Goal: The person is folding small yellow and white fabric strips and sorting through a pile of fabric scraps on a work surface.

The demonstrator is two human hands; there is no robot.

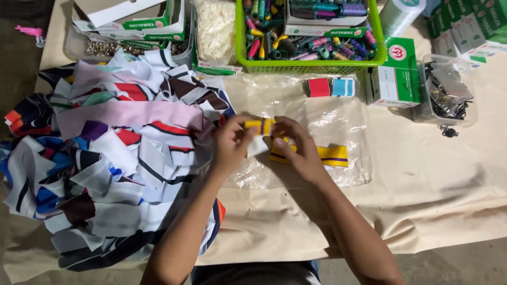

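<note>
Head view. The left hand [232,142] and right hand [296,148] meet over a clear plastic sheet [338,119] spread on the tan paper-covered table [433,179]. Fingers of both hands are closed in a pinch on a small folded yellow strip [261,125] with a dark purple stripe; the left thumb and forefinger grip its left end, the right fingertips press its right end. A white piece below the strip is partly covered by the left hand, and what it is cannot be told. A longer yellow band with purple stripe [332,155] lies on the plastic just beside the right hand, its left part hidden under that hand.

Beyond the hands, a red label bundle [318,87] and a blue-and-white label bundle [344,87] lie side by side on the sheet. Behind them stands a green basket [311,66] of thread spools. To its right is a green-and-white box [393,79], then a clear tub [449,92] of dark metal parts. A heap of striped fabric pieces [111,158] fills the left side. Green-and-white cartons [137,24] are cut off at the top edge.
</note>
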